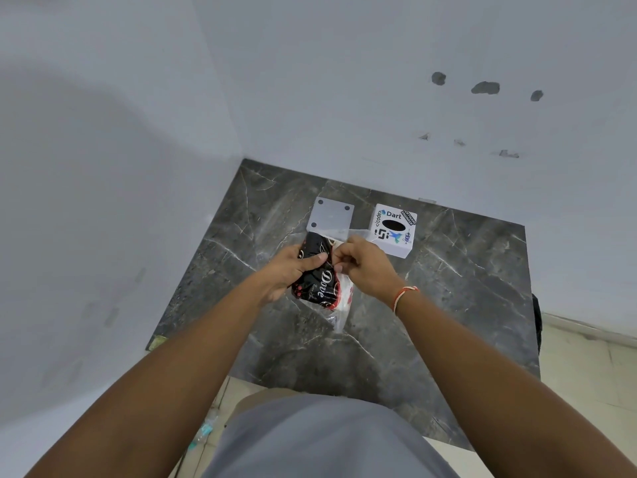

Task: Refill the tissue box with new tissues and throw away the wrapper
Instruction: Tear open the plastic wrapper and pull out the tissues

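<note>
Dark veined marble forms the counter (448, 305) across the centre of the frame, wedged into a corner of pale walls. At mid-frame the person holds a tissue pack (319, 282) just above the stone. The left hand (286, 270) is wrapped around its black printed side, fingers closed on it, thumb laid across the top. The right hand (362, 267) pinches the clear wrapper (341, 317) at the pack's upper edge, fingers closed on the film; a loose tail of film hangs toward the lower centre. The pack appears only partly opened.

Above and right of the hands stands the white tissue box (393, 231), stickered, its oval slot facing up. Just left of it lies a flat white panel (331, 215) with dark round feet, judged to be the box's base plate, removed. A clear strip of film reaches from the hands toward the box.

Risks, as judged: a sharp pull on the film could tear it unevenly and spill or crumple the tissues; the loose film could drag against the light box and shift it; torn scraps could be left on the counter rather than binned.
</note>
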